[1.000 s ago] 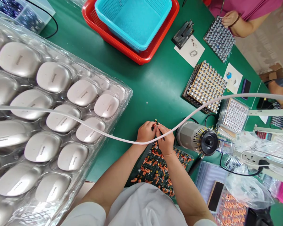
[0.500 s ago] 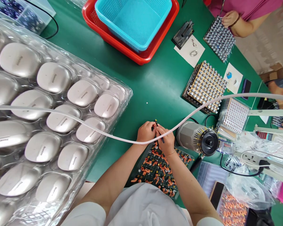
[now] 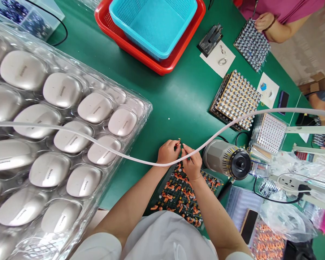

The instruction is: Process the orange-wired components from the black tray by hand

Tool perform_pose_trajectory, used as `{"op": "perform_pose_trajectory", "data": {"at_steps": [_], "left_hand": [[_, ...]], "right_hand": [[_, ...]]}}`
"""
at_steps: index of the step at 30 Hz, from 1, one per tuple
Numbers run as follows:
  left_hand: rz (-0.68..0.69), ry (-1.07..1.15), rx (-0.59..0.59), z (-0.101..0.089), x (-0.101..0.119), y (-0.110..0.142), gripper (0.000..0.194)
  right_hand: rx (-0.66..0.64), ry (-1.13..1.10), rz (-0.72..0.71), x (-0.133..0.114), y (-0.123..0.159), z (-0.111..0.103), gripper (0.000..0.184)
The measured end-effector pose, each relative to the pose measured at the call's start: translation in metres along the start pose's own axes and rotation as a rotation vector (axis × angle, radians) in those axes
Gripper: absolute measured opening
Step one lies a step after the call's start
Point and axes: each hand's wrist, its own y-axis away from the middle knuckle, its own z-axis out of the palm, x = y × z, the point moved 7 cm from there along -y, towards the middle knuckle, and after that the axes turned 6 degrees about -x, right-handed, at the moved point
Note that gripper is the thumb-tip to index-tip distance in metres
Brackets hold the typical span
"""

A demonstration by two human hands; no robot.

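Note:
My left hand [image 3: 168,152] pinches a tiny part with a yellow tip [image 3: 179,139] between thumb and fingertips; its exact kind is too small to make out. Close beside it on the right, my right hand [image 3: 193,164] is closed around a thin dark tool [image 3: 189,158], mostly covered by the fingers. A narrow gap separates the two hands' fingertips. Under my wrists lies a green tray [image 3: 162,196] bearing rows of small orange earbud-like parts [image 3: 166,196] with yellow and dark bits.
At left, a clear plastic tray [image 3: 148,106] holds silvery cases. A grey cylindrical device [image 3: 216,155] stands right of my hands. A white tube [image 3: 141,160] crosses the view. Beyond are a blue basket [image 3: 151,50], a pin block [image 3: 238,97] and a co-worker's hand [image 3: 264,22].
My right hand has shifted slightly right, its fingertips drawing away from the left hand's. The dark tool has tilted and shows less. My left hand has hardly moved.

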Motion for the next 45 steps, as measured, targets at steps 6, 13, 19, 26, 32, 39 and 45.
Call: {"op": "perform_pose_trajectory", "data": {"at_steps": [6,13,19,26,32,39,45], "left_hand": [[0.006,0.0,0.006,-0.002,0.002,0.0,0.014],[-0.005,-0.001,0.013,-0.004,0.004,-0.001,0.013],[-0.01,0.013,0.026,-0.004,0.003,0.0,0.013],[0.002,0.028,0.028,-0.004,0.004,0.0,0.014],[0.009,0.031,0.033,-0.006,0.005,0.0,0.016],[0.024,0.033,0.048,-0.006,0.007,0.0,0.016],[0.042,0.029,0.065,-0.006,0.006,-0.001,0.016]], "right_hand": [[0.036,-0.012,0.091,0.004,-0.005,-0.006,0.019],[0.05,-0.016,0.221,0.007,-0.016,-0.017,0.02],[0.089,-0.062,0.309,0.012,-0.016,-0.023,0.02],[0.093,-0.083,0.264,0.017,-0.007,-0.013,0.02],[0.073,-0.073,0.212,0.015,-0.007,-0.011,0.021],[0.073,-0.029,0.122,0.005,-0.011,-0.01,0.02],[0.099,0.007,0.095,0.004,-0.009,-0.008,0.022]]}}
